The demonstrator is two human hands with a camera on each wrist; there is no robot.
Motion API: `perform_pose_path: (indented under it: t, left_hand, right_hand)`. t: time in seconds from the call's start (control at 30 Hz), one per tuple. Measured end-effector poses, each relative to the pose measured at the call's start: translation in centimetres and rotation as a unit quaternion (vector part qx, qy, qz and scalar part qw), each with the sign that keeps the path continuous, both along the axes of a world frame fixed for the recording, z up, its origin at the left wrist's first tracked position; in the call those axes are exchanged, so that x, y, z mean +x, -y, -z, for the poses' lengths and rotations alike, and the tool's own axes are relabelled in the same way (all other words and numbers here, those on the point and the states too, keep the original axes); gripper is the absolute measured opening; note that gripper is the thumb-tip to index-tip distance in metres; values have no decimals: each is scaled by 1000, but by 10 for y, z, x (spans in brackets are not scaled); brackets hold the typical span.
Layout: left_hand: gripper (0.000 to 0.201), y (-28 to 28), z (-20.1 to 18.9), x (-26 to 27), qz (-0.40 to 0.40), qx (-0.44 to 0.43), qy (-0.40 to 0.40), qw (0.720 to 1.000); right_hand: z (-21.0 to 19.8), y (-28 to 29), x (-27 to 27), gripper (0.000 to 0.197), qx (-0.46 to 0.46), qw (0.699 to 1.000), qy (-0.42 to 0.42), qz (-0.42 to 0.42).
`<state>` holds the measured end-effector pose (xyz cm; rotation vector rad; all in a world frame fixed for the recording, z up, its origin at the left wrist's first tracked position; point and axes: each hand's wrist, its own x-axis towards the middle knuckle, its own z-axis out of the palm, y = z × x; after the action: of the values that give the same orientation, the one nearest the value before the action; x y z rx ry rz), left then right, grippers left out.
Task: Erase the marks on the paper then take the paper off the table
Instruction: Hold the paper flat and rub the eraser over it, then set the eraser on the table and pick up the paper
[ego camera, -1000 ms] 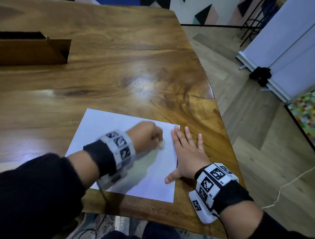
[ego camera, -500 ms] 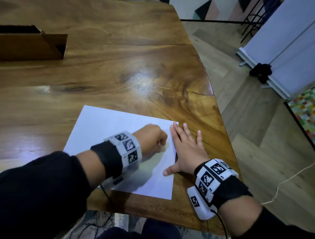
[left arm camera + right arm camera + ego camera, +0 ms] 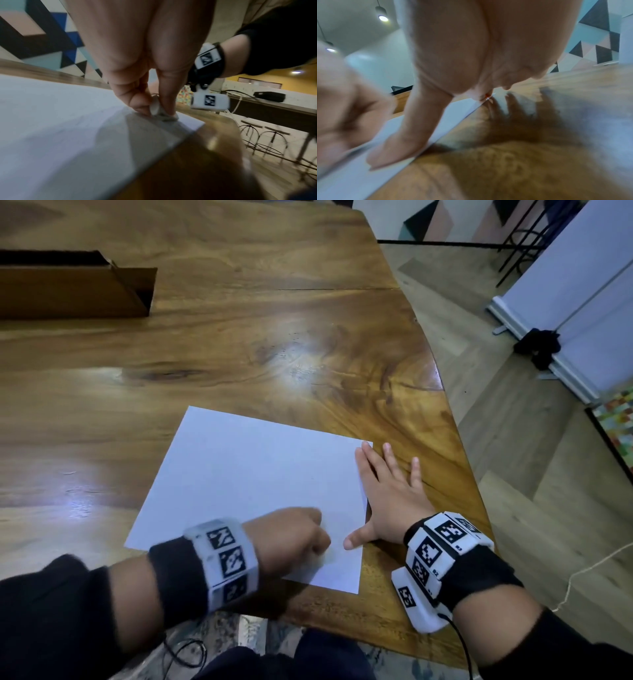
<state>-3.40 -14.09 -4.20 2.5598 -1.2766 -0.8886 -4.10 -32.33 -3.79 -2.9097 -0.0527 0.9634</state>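
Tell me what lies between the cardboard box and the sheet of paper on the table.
Only bare table. The head view shows nothing on the wood between the box and the paper.

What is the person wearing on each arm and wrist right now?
Both arms are in black sleeves pushed up the forearm. The left hand and right hand are bare. Each wrist has a black band carrying white blocks printed with black-and-white square markers. A thin black cable trails from each wrist unit.
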Motion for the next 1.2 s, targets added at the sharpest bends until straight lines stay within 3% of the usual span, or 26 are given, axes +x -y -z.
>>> perform_pose_path:
  t: [0.1, 0.27, 0.33, 0.47, 0.63, 0.83, 0.9, 1.07, 1.13, 1.2]
  left_hand:
    - [31, -2, 5, 0, 22, -23, -15, 999]
    - [7, 15, -3, 19, -88, -83, 7, 993]
    - [5, 9, 7, 9, -46, -61, 2, 997]
    - [22, -7, 9, 0, 27, -34, -9, 999]
    - [16, 11, -6, 23, -116, -83, -10, 990]
    - [19, -7, -15, 37, -133, -82, -63, 986]
    - [16, -19, -17, 57, -201, -114, -39, 972]
    - [9, -38, -27, 126, -392, -165, -17, 905]
    - [8, -38, -30, 146, -426, -154, 3, 892]
    - [9, -36, -31, 159, -426, -126, 15, 896]
  right_hand:
    - [-1, 0, 0, 147, 1, 1000, -3, 0]
    - [-2, -3, 0, 146, -7, 1000, -3, -1]
    - [-2, -3, 0, 146, -10, 1000, -4, 1]
    - [-3, -4, -1, 146, -13, 1000, -1, 0]
    - [-6, -6, -1, 145, -23, 1000, -2, -4]
    - [-11, -4, -10, 144, -43, 998, -15, -40]
    - [-11, -2, -15, 144, -44, 998, -22, -47]
    - [-9, 0, -19, 145, -42, 997, -33, -47]
    - [-8, 0, -18, 145, -39, 998, -33, -44]
    - [-8, 1, -19, 146, -34, 998, -34, -39]
